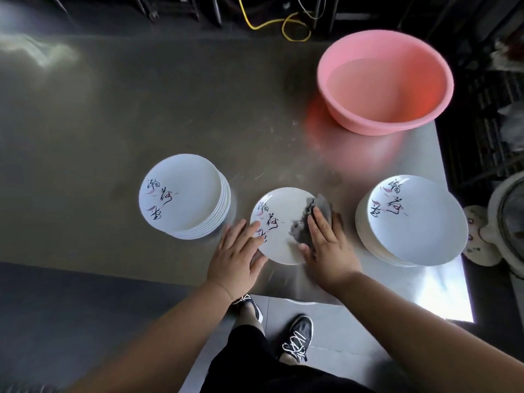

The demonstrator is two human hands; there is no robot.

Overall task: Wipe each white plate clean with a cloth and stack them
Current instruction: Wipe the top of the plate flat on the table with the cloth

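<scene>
Plates sit on a steel table [170, 114]: right stack [411, 222], left stack [184, 197], and one plate [279, 225] between them with brush-style writing I can't read. Pink basin [384, 80] holds water. Left hand [235, 256] lies flat on the plate's edge; right hand [329, 248] presses a grey cloth [312, 219] onto it.

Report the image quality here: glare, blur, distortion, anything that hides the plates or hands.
Head view: strong glare on the steel table at its near right corner and a paler sheen far left; wide-angle bending stretches the pink basin and both plate stacks; slight motion blur on the grey cloth under the right hand; the left hand and centre plate are clear.
</scene>
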